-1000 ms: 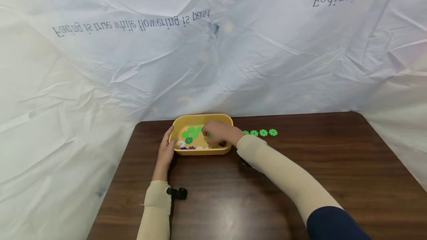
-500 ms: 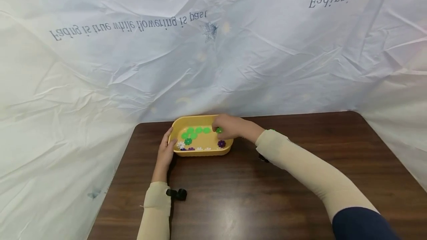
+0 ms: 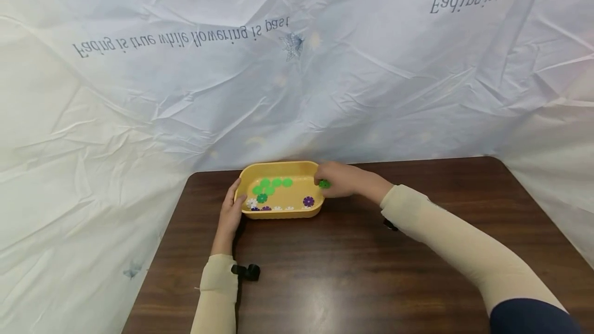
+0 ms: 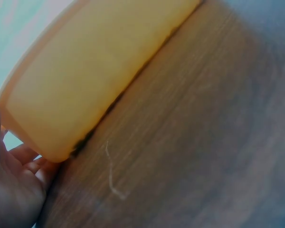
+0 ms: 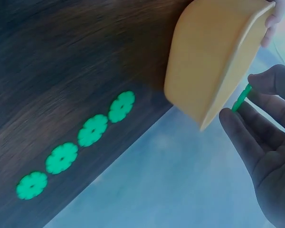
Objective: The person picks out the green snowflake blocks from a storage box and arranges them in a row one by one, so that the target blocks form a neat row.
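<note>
A yellow plastic basin [image 3: 280,215] stands at the back of the table, with flower-shaped discs inside. My left hand [image 3: 229,212] grips its left end, the thumb at the rim and the fingers along the outer wall. At the basin's right end, my right hand [image 3: 344,179] pinches a green flower disc [image 5: 241,98] between thumb and fingertip, seen edge-on in the right wrist view. Inside lie several light green discs [image 3: 270,190], a darker green disc [image 3: 262,198], a purple disc [image 3: 308,201] and white discs [image 3: 251,203]. The near wall partly hides some discs.
Several green discs [image 5: 61,158] lie in a row on the dark wooden table [image 3: 297,256], right of the basin; the right arm covers them in the head view. A white printed cloth [image 3: 232,97] hangs close behind the table's back edge.
My right hand has moved right, from inside the basin to its right end, carrying the green disc. The left hand keeps its grip, and the basin stays in place.
</note>
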A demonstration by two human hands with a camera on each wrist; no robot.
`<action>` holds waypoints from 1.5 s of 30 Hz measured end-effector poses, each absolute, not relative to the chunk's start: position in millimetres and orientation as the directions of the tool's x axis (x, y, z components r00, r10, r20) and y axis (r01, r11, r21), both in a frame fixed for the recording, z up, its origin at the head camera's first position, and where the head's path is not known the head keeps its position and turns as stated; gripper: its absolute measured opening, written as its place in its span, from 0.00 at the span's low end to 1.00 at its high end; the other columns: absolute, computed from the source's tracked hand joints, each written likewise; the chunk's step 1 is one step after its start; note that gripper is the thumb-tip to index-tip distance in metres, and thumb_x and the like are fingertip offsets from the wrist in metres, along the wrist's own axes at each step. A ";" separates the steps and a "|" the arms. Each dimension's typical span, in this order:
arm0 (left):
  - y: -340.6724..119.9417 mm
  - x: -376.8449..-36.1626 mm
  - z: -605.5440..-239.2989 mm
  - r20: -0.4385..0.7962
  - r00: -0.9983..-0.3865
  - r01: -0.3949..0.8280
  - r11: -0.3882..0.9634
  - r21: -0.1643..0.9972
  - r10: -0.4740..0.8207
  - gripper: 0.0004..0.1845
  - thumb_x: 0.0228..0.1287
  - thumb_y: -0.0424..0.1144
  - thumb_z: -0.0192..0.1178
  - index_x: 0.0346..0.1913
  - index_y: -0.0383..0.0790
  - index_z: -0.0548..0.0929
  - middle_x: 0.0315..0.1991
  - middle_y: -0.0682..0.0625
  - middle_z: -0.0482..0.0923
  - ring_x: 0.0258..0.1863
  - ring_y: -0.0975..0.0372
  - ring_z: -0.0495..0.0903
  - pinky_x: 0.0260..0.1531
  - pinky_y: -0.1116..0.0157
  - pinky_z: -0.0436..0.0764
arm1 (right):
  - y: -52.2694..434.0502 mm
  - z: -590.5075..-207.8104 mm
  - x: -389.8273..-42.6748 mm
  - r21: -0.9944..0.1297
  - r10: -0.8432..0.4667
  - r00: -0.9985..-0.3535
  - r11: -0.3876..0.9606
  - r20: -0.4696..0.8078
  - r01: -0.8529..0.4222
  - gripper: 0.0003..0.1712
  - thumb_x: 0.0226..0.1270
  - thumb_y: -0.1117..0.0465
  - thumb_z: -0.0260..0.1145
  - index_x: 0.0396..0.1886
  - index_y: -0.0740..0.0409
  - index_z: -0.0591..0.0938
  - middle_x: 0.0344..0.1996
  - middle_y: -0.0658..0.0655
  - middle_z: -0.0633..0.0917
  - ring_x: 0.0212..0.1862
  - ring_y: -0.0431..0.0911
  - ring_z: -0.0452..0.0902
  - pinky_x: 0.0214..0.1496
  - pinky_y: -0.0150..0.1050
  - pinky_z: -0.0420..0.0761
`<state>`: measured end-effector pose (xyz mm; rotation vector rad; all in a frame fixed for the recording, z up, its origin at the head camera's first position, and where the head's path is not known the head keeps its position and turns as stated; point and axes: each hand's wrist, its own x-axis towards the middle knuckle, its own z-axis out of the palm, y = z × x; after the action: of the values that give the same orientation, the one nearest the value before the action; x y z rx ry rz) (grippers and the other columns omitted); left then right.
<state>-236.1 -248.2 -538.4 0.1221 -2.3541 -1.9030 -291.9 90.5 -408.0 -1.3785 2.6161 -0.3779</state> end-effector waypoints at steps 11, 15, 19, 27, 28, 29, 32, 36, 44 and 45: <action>-249.5 -245.4 -534.9 0.040 -0.991 0.013 0.208 0.978 -0.126 0.28 0.76 0.44 0.49 0.76 0.59 0.60 0.77 0.53 0.52 0.76 0.55 0.51 0.71 0.48 0.52 | 130.3 -416.6 -301.0 -0.286 -0.793 -0.608 0.593 -0.044 -0.753 0.10 0.61 0.65 0.67 0.43 0.59 0.85 0.39 0.56 0.83 0.36 0.44 0.72 0.37 0.39 0.75; -251.4 -249.4 -535.5 0.034 -0.992 0.009 0.206 0.979 -0.119 0.28 0.76 0.45 0.49 0.76 0.59 0.60 0.77 0.54 0.52 0.76 0.56 0.50 0.72 0.49 0.52 | 149.1 -422.8 -304.1 -0.282 -0.774 -0.632 0.614 -0.037 -0.737 0.07 0.60 0.66 0.67 0.39 0.60 0.86 0.36 0.55 0.82 0.34 0.45 0.72 0.36 0.39 0.74; -252.8 -249.6 -535.0 0.020 -0.994 0.000 0.184 0.983 -0.107 0.28 0.76 0.44 0.48 0.76 0.59 0.60 0.77 0.54 0.51 0.76 0.57 0.50 0.72 0.50 0.52 | 169.2 -427.7 -304.6 -0.286 -0.761 -0.649 0.624 -0.011 -0.727 0.10 0.59 0.68 0.66 0.41 0.62 0.86 0.38 0.57 0.83 0.37 0.49 0.77 0.38 0.42 0.77; -251.3 -245.3 -525.1 -0.013 -0.996 -0.028 0.177 0.984 -0.089 0.29 0.77 0.41 0.48 0.77 0.53 0.58 0.78 0.52 0.50 0.76 0.56 0.48 0.72 0.49 0.51 | 208.1 -444.6 -309.1 -0.297 -0.699 -0.715 0.690 -0.036 -0.660 0.12 0.60 0.67 0.67 0.44 0.63 0.85 0.41 0.58 0.82 0.41 0.50 0.78 0.38 0.42 0.78; -250.9 -244.7 -525.1 -0.003 -0.996 -0.018 0.177 0.984 -0.088 0.29 0.77 0.42 0.48 0.77 0.53 0.58 0.78 0.52 0.50 0.76 0.56 0.48 0.72 0.49 0.51 | 212.1 -446.8 -310.5 -0.298 -0.692 -0.721 0.697 -0.039 -0.653 0.12 0.60 0.67 0.67 0.44 0.63 0.85 0.41 0.58 0.82 0.41 0.50 0.78 0.37 0.42 0.77; -250.4 -244.0 -525.4 0.008 -0.996 -0.008 0.180 0.984 -0.090 0.29 0.77 0.42 0.48 0.77 0.54 0.58 0.78 0.53 0.50 0.76 0.56 0.48 0.72 0.49 0.51 | 216.1 -448.9 -311.6 -0.297 -0.687 -0.725 0.702 -0.041 -0.648 0.12 0.60 0.67 0.66 0.44 0.63 0.85 0.41 0.58 0.82 0.41 0.51 0.78 0.37 0.42 0.77; -251.3 -245.8 -530.6 0.016 -0.995 -0.003 0.187 0.982 -0.099 0.29 0.77 0.42 0.48 0.77 0.54 0.58 0.78 0.52 0.50 0.76 0.56 0.48 0.72 0.49 0.50 | 226.5 -455.3 -314.3 -0.290 -0.674 -0.737 0.715 -0.045 -0.636 0.12 0.60 0.67 0.67 0.45 0.63 0.85 0.41 0.58 0.82 0.41 0.52 0.77 0.37 0.43 0.77; -251.7 -246.4 -535.9 0.015 -0.994 -0.005 0.195 0.981 -0.105 0.28 0.77 0.43 0.48 0.77 0.57 0.59 0.78 0.54 0.50 0.76 0.56 0.49 0.72 0.49 0.51 | 237.2 -462.2 -316.0 -0.286 -0.655 -0.754 0.732 -0.049 -0.618 0.12 0.60 0.67 0.68 0.45 0.63 0.85 0.41 0.59 0.82 0.40 0.52 0.77 0.38 0.44 0.78; -252.3 -246.4 -534.5 0.021 -0.994 0.000 0.203 0.979 -0.103 0.28 0.77 0.45 0.48 0.76 0.60 0.59 0.77 0.56 0.50 0.76 0.57 0.49 0.72 0.50 0.51 | 251.6 -471.5 -321.6 -0.292 -0.626 -0.778 0.755 -0.054 -0.587 0.13 0.60 0.68 0.67 0.45 0.64 0.84 0.44 0.60 0.83 0.43 0.54 0.79 0.42 0.50 0.79; -252.2 -246.3 -534.8 0.025 -0.994 0.002 0.206 0.979 -0.109 0.28 0.77 0.45 0.48 0.76 0.61 0.59 0.77 0.56 0.51 0.76 0.58 0.49 0.72 0.50 0.52 | 253.3 -472.8 -321.9 -0.289 -0.625 -0.779 0.756 -0.055 -0.587 0.13 0.60 0.68 0.67 0.45 0.64 0.84 0.43 0.60 0.83 0.43 0.53 0.79 0.42 0.50 0.79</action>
<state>-246.3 -252.2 -534.8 0.1055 -2.3700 -1.9228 -321.9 253.3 -472.8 -0.9732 2.8039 -0.3875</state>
